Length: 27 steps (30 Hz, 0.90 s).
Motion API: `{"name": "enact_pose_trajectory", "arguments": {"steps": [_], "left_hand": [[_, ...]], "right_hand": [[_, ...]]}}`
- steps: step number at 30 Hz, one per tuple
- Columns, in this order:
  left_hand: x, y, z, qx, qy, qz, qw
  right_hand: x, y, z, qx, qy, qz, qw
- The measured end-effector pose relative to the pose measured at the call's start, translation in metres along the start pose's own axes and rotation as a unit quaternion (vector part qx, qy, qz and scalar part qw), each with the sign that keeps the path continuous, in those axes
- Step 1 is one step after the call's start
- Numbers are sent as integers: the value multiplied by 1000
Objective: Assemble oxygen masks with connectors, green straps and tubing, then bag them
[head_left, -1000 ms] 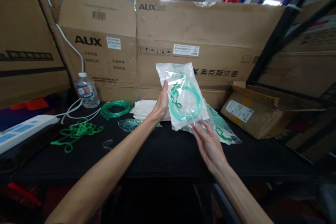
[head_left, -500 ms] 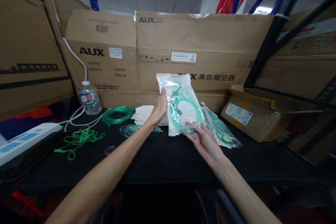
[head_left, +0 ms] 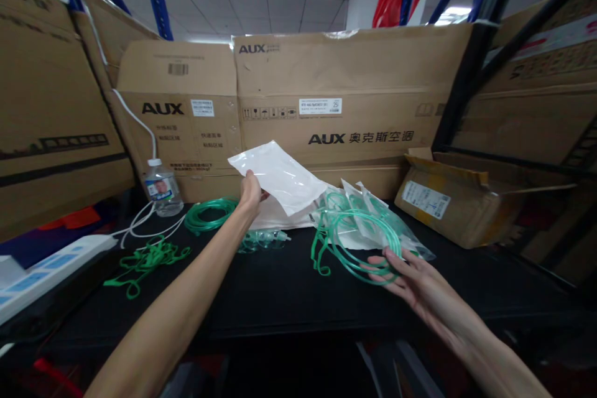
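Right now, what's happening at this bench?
A person works with bare hands over a black table. The left hand holds up an empty-looking clear plastic bag. The right hand holds a coil of green tubing, out of the bag. More bagged tubing lies just behind, and another green coil sits to the left.

Black table (head_left: pixel 280 292) with green tubing coil (head_left: pixel 209 214), water bottle (head_left: pixel 161 187), cardboard box (head_left: pixel 448 205).

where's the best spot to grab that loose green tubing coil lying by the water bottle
Probably from above, pinching the near arc of the green tubing coil. It lies flat on the black table, strands bundled in one ring, and the water bottle and white cable crowd its left side.
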<state>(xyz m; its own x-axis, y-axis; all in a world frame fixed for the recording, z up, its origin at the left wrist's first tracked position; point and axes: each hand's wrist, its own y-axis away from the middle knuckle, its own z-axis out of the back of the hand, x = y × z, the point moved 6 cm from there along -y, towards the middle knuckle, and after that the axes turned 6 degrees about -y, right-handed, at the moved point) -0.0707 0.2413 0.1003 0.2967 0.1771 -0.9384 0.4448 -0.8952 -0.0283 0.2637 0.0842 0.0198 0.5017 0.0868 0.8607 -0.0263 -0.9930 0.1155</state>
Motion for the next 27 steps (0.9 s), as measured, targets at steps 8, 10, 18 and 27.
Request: {"name": "enact_pose_trajectory", "arguments": {"steps": [8, 10, 18, 27], "left_hand": [[13, 20, 34, 23, -40, 47, 998], [14, 27, 42, 29, -71, 46, 996], [1, 60, 71, 161, -334, 31, 928], [1, 25, 14, 216, -648, -209, 700]], "right_hand": [[-6, 10, 33, -63, -30, -9, 998], [-8, 11, 33, -56, -27, -9, 998], [-12, 29, 23, -33, -21, -22, 999], [-34, 29, 16, 1, -5, -36, 999]]}}
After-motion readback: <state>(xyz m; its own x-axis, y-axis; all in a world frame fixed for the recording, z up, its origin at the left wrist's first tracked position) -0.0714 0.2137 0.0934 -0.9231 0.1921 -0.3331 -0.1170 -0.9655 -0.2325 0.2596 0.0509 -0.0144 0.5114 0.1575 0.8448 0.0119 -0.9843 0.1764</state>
